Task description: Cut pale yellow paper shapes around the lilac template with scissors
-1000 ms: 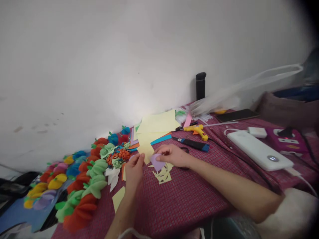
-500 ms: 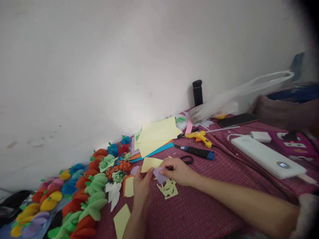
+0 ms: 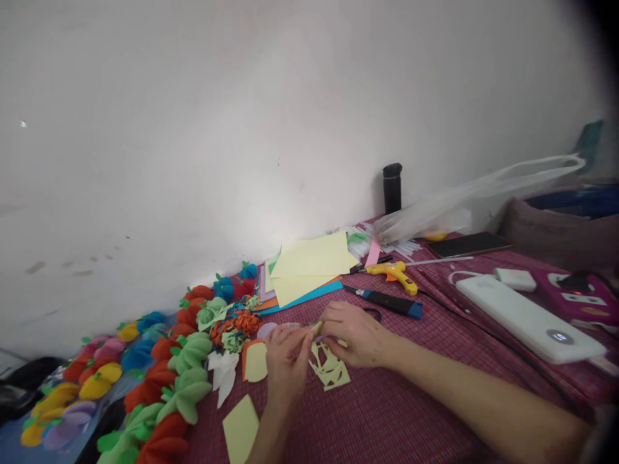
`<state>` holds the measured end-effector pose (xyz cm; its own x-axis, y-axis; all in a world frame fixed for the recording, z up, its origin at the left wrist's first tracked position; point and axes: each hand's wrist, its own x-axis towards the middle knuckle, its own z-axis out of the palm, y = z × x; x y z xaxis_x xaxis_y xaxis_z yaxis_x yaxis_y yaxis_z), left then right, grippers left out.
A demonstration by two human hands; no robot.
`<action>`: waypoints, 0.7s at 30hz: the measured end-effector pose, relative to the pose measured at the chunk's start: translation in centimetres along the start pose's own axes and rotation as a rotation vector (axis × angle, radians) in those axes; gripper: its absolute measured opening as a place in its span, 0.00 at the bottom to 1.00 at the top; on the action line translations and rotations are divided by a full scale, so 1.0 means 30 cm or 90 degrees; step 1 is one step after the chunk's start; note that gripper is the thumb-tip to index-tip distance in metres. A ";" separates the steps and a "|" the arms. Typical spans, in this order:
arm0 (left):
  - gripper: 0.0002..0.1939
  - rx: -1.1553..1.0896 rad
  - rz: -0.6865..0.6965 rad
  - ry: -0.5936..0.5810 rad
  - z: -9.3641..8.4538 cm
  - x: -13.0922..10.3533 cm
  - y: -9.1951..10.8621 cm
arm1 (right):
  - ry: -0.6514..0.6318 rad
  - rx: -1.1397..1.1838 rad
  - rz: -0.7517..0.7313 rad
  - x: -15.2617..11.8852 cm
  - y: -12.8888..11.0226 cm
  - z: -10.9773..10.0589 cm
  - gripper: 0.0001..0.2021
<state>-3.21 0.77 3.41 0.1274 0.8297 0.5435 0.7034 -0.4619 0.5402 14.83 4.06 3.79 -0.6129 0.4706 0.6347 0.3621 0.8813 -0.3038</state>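
Note:
In the middle of the head view my two hands meet over the tablecloth. My left hand (image 3: 289,354) is closed, its thumb and fingers pinching a piece of pale yellow paper (image 3: 316,329), seen nearly edge-on. From the other side my right hand (image 3: 356,335) grips the same piece between bent fingers. A bit of lilac paper shows under the right fingers, mostly hidden. Behind that hand a black scissors loop (image 3: 373,314) sticks out. Below the right hand lies a yellow cut-out scrap (image 3: 331,370). Left of my left hand are yellow and orange pieces (image 3: 255,361).
Felt-like coloured shapes (image 3: 188,386) crowd the left side. Paper sheets (image 3: 312,254) lie at the back. Right of them are a yellow glue gun (image 3: 394,274), a utility knife (image 3: 391,303), a power bank (image 3: 527,316) and a power strip (image 3: 578,296). A black bottle (image 3: 392,190) stands by the wall.
The yellow paper, flat and facing up before, is now turned edge-on between my fingers. The lilac piece under my right thumb is now mostly hidden. The view has shifted slightly.

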 end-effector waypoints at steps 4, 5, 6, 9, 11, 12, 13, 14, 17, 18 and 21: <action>0.10 -0.181 -0.117 0.020 0.017 -0.001 0.001 | 0.044 0.118 0.070 0.005 0.011 0.002 0.05; 0.11 -0.226 -0.145 0.021 0.020 -0.001 0.000 | 0.050 0.146 0.091 0.006 0.013 0.002 0.05; 0.11 -0.266 -0.172 0.018 0.024 -0.001 -0.001 | 0.055 0.172 0.109 0.009 0.015 0.002 0.05; 0.10 -0.405 -0.277 -0.004 0.037 -0.005 -0.005 | 0.089 0.253 0.156 0.014 0.019 -0.002 0.05; 0.12 -0.515 -0.359 -0.004 0.048 -0.008 -0.009 | 0.135 0.305 0.193 0.017 0.021 -0.007 0.06; 0.12 -0.561 -0.388 0.006 0.052 -0.008 -0.010 | 0.155 0.318 0.206 0.017 0.022 -0.011 0.07; 0.12 -0.598 -0.407 0.020 0.056 -0.008 -0.012 | 0.168 0.317 0.209 0.016 0.022 -0.014 0.07; 0.12 -0.625 -0.417 0.035 0.059 -0.006 -0.013 | 0.175 0.303 0.199 0.015 0.022 -0.016 0.07; 0.11 -0.679 -0.419 0.090 0.061 0.003 -0.014 | 0.167 0.216 0.110 0.008 0.010 -0.013 0.04; 0.11 -0.697 -0.422 0.108 0.061 0.006 -0.014 | 0.166 0.185 0.087 0.005 0.003 -0.008 0.04; 0.09 -0.745 -0.443 0.144 0.059 0.011 -0.014 | 0.171 0.124 0.078 -0.004 -0.021 0.015 0.04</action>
<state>-2.22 1.80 2.23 -0.1987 0.9797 -0.0281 -0.4322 -0.0619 0.8996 14.36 3.48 3.58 -0.3574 0.5677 0.7416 0.2650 0.8231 -0.5023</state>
